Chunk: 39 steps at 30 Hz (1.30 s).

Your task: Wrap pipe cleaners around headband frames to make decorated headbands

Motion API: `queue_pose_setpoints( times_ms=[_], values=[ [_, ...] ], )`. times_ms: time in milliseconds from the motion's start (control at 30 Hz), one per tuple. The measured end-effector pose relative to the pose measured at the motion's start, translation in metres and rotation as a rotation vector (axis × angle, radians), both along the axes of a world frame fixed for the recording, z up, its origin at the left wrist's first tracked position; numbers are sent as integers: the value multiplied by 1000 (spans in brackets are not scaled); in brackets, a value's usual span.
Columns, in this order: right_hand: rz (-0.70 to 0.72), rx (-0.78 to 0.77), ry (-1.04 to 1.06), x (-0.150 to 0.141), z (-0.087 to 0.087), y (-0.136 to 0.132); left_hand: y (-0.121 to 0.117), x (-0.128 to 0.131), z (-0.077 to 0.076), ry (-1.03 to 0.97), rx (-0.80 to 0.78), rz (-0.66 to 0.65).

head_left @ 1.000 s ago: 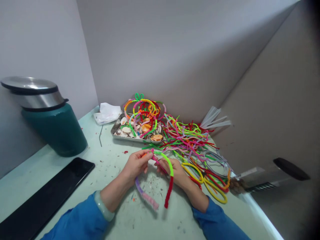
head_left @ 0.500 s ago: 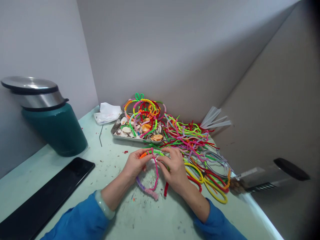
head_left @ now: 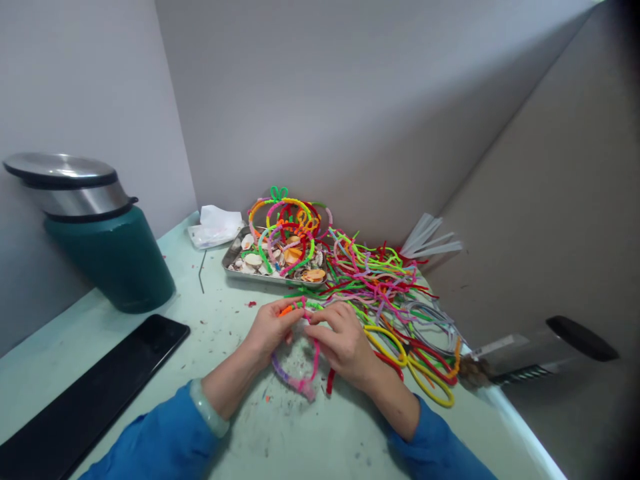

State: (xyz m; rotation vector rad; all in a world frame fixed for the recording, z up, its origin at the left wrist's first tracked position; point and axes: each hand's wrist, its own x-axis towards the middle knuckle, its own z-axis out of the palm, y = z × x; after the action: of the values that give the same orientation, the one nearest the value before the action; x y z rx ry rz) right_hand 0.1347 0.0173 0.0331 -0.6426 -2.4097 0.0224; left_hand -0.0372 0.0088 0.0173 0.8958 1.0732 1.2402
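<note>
My left hand (head_left: pixel 269 331) pinches the orange part of a headband (head_left: pixel 281 371) wrapped in coloured pipe cleaners. The band's lavender and pale pink end curves down toward me over the tabletop. A bright pink pipe cleaner (head_left: pixel 316 361) loops round the top of the band, and its tail hangs inside the curve. My right hand (head_left: pixel 346 341) is closed, thumb and fingertips together on the pink pipe cleaner close to the band. The band's red end (head_left: pixel 330 382) shows below my right hand; the stretch between is hidden by that hand.
Behind my hands, a metal tray (head_left: pixel 273 280) holds shells and finished-looking headbands (head_left: pixel 260 208). Piled pipe cleaners (head_left: pixel 380 270) and yellow and red loops (head_left: pixel 433 387) lie to the right. A black phone-like slab (head_left: pixel 100 400) and a teal tumbler (head_left: pixel 117 260) stand left; white tissues (head_left: pixel 217 223) lie behind.
My right hand has shifted slightly left, its fingers closing in by the band. The pink pipe cleaner's tail has swung lower, across the band's pale pink end. My left hand stays put.
</note>
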Motion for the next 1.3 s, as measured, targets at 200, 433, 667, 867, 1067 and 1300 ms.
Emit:
queue_pose_setpoints(
  times_ms=[200, 433, 667, 867, 1067, 1300],
  values=[
    [-77, -281, 415, 3, 3, 5, -2, 2, 4, 96, 17, -66],
    [-110, -479, 531, 1, 3, 6, -4, 3, 5, 132, 17, -101],
    [-30, -479, 442, 0, 4, 3, -3, 3, 4, 83, 16, -66],
    [-107, -591, 550, 2, 0, 6, -5, 3, 1, 187, 43, -189],
    [-222, -697, 604, -2, -11, 7, -7, 5, 2, 269, 73, -210],
    [-265, -706, 592, -6, -9, 3, -4, 7, -7, 371, 252, -145]
  ],
)
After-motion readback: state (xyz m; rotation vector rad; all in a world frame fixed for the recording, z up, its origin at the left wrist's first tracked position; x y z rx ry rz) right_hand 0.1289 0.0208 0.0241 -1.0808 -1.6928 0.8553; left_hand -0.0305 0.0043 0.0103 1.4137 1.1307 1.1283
